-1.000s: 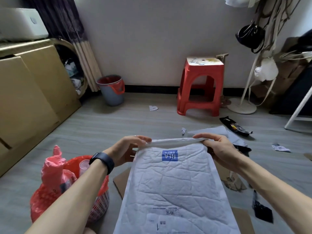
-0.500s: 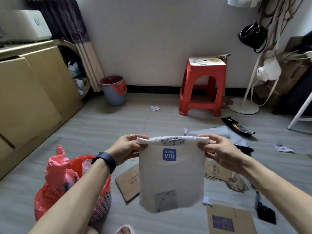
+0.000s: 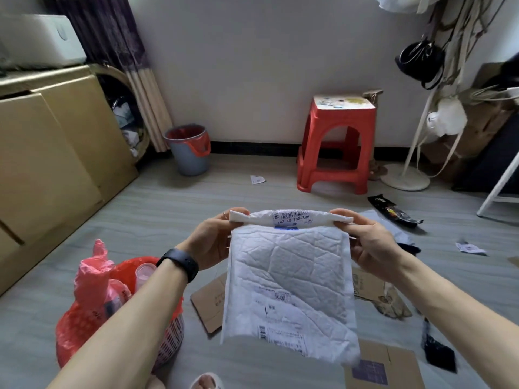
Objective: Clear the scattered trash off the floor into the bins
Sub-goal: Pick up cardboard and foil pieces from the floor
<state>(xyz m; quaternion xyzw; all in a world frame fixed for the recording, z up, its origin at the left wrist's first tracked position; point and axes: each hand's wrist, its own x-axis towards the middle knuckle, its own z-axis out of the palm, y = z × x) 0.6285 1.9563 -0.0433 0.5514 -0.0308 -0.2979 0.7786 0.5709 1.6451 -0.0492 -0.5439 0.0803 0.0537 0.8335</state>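
Gripping a white padded mailer [image 3: 289, 279] by its rolled top edge, the left hand [image 3: 210, 242] and right hand [image 3: 370, 242] hold it above the floor, a red-lined basket [image 3: 118, 327] at eight o'clock.

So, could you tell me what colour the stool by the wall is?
Red stool, seen in the head view.

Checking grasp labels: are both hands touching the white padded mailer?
Touching. The head view shows the left hand and right hand each pinching an end of the white padded mailer's rolled top edge.
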